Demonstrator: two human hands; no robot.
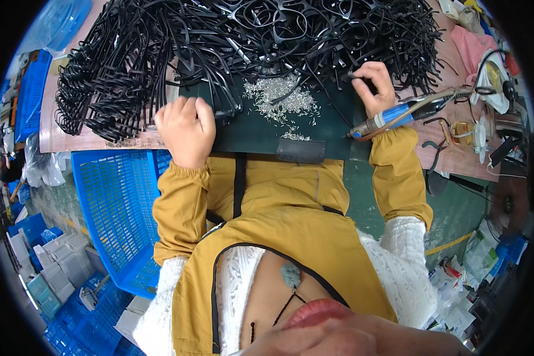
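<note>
My left hand is closed, back of the hand up, at the table's near edge. Beside its thumb a short black eyeglass part sticks out; how the fingers hold it is hidden. My right hand is raised at the right, thumb and forefinger curled together round a small dark piece too small to name. Across my right wrist runs a blue and grey pen-shaped power tool, its tip pointing left. Between my hands a heap of tiny silvery pieces is spread on the dark green mat.
Black eyeglass frames are piled along the back, with bundled black temples at the left. A dark flat block lies at the mat's front edge. Pliers lie at the right. A blue basket stands below the table's left side.
</note>
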